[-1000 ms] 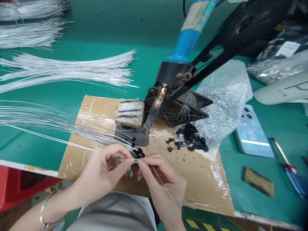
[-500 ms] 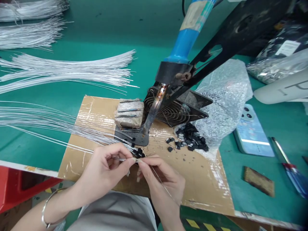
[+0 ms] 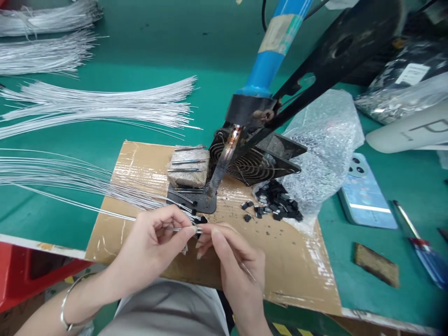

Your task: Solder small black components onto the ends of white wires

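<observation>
My left hand [image 3: 157, 245] is closed in a pinch on a thin white cable [image 3: 171, 228]; a small silvery end shows just past the fingertips. Facing it, my right hand [image 3: 236, 261] is closed too, its fingertips at that end. A thin grey wire [image 3: 248, 271] runs out through the right hand's fingers. Small black connectors [image 3: 201, 219] lie right behind the fingertips, at the ends of a bundle of white cables [image 3: 115, 186]. Above the hands, a blue soldering iron [image 3: 261, 70] points its bent tip down to a dark plate [image 3: 206, 204].
A worn block [image 3: 189, 172] carries metal pins beside a black fan [image 3: 250, 163]. Loose black connectors [image 3: 278, 200] spill from a bubble-wrap bag [image 3: 325, 140]. On the right lie a phone [image 3: 367, 191], a brown pad [image 3: 376, 263] and a screwdriver [image 3: 420, 247]. Cardboard [image 3: 297, 261] covers the bench front.
My right hand's fingers have shifted; the index finger now extends toward the cable end and the thumb is drawn back. Less of the thin grey wire shows. My left hand keeps its pinch.
</observation>
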Demonstrator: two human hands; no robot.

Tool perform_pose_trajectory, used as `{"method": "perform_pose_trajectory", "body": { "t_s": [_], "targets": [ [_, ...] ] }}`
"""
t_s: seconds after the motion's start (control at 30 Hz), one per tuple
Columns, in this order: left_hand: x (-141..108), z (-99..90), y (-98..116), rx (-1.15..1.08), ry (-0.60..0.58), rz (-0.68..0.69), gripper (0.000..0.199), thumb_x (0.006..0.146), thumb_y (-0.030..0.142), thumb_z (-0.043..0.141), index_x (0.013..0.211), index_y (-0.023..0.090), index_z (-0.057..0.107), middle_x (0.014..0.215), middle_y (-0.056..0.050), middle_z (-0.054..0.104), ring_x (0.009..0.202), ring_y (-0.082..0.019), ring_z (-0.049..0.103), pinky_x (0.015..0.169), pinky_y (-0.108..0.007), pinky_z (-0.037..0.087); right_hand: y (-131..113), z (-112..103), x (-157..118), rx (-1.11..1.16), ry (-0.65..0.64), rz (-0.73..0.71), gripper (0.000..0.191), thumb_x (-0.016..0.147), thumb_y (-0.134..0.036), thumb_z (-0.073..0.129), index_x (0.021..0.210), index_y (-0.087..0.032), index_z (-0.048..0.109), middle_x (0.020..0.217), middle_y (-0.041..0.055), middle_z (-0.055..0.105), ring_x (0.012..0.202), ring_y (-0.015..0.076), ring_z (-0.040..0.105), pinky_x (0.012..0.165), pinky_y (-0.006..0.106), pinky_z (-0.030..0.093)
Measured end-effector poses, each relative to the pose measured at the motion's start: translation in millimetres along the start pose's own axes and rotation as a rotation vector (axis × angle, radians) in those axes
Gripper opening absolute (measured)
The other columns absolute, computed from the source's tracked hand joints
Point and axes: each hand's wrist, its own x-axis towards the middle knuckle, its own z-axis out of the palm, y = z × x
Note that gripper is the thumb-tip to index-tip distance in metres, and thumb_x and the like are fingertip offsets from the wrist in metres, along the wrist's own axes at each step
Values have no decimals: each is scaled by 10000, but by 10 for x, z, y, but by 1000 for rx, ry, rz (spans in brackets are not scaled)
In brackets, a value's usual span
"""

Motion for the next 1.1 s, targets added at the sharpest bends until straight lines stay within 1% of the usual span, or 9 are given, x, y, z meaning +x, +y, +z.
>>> {"method": "perform_pose_trajectory", "body": {
  "t_s": [0.13,0.23,0.43,0.57,0.73,0.83,0.97,1.1],
  "targets": [
    [7,4,-11,10,-4,9,157,930,232,669,784,175,677,669,1,655,603,-115,562,539,-209,456,-13,23,25,61,-33,49,139,978,-318,741,1007,-288,873,798,31,760,614,131,686,557,222,581],
    [-3,4,-45,52,10,21,170,945,266,658,799,180,675,658,4,631,589,-118,539,523,-219,437,0,42,38,145,-26,111,107,941,-329,784,959,-278,876,794,32,767,614,131,687,547,219,588],
    [-48,-1,-142,134,11,8,201,998,331,635,848,199,663,710,-25,699,624,-156,627,556,-262,493,29,66,33,245,-5,225,88,887,-344,845,874,-259,865,667,1,732,535,105,633,522,205,565],
    [-81,-3,-180,161,13,16,216,1017,363,625,871,210,664,703,-22,711,616,-162,645,548,-265,502,23,75,25,288,-9,269,112,875,-368,857,851,-258,862,642,-11,711,521,88,593,507,184,534],
    [-89,13,-177,163,8,23,218,1018,345,621,857,205,662,703,-21,709,610,-154,632,546,-256,488,-1,75,36,365,-37,324,132,863,-377,870,833,-249,860,628,-19,698,531,70,566,513,158,504],
    [-78,12,-167,153,0,28,216,1010,328,627,843,197,667,699,-18,696,614,-147,612,546,-246,468,-27,65,60,416,-52,364,167,836,-388,890,793,-231,853,609,-15,694,521,75,561,497,166,480],
    [-59,1,-153,148,-21,25,225,998,306,621,818,182,675,709,-27,689,626,-144,594,550,-243,440,-61,46,96,426,-66,431,223,785,-405,921,730,-205,839,574,-9,679,488,79,557,468,175,445],
    [-48,10,-151,150,6,26,223,982,301,617,802,182,677,688,-23,666,600,-140,570,520,-241,403,-62,36,88,448,-76,451,225,789,-414,921,746,-206,846,588,-5,684,499,81,568,469,172,455]
  ]
}}
